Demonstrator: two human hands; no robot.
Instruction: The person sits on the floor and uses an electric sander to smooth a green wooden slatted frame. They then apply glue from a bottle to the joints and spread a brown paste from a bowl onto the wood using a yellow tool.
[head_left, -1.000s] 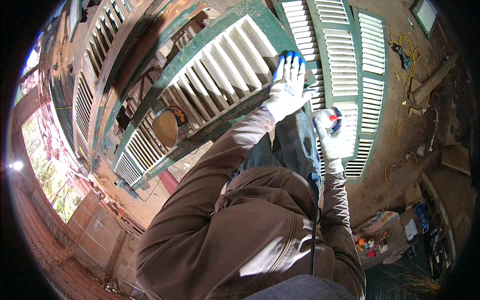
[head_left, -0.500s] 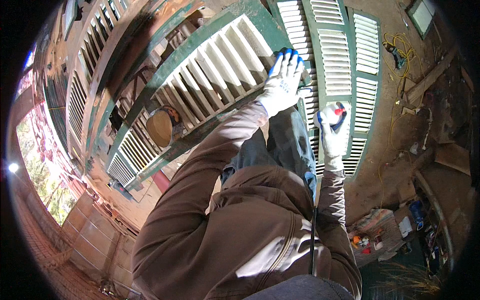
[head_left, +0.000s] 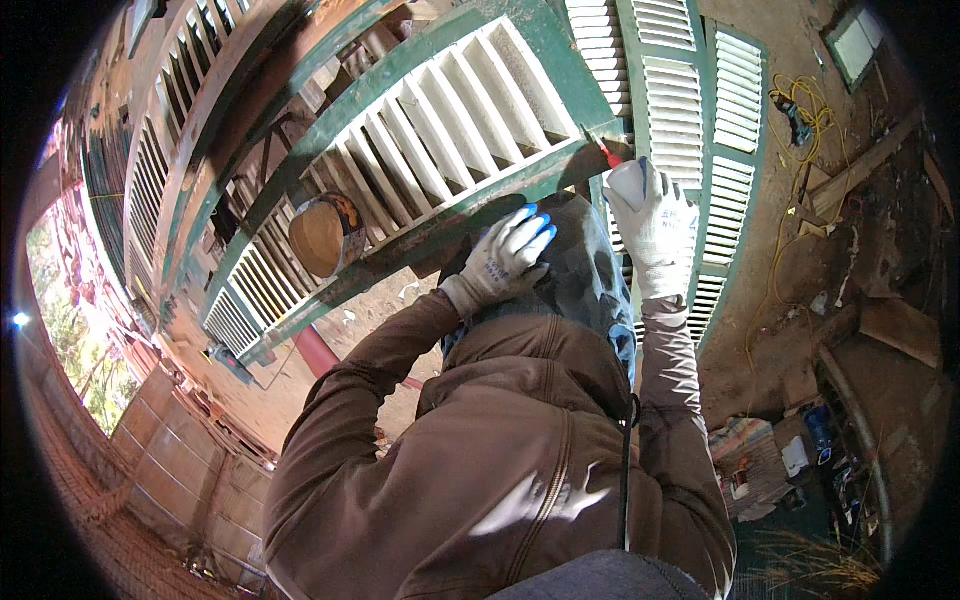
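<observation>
Two gloved hands are up at the green louvred shutter (head_left: 440,140), which lies propped across the view from about 8 o'clock up to 1 o'clock; the right hand (head_left: 655,225) has its fingers curled fully round a small pale bottle (head_left: 628,182), red nozzle tip aimed at the shutter's lower corner at 12 o'clock of the hand; the left hand (head_left: 505,255) rests with fingers half spread, blue fingertips showing, holding nothing, on a dark rounded shape just below the frame's bottom rail; I judge the bottle light and squeezable, best gripped round its middle as now; the shutter looks stiff but bulky, its thin white slats probably fragile, so the solid green frame is the place to take hold; a round open tin (head_left: 322,235) sits at 9 o'clock of the left hand, under the slats.
</observation>
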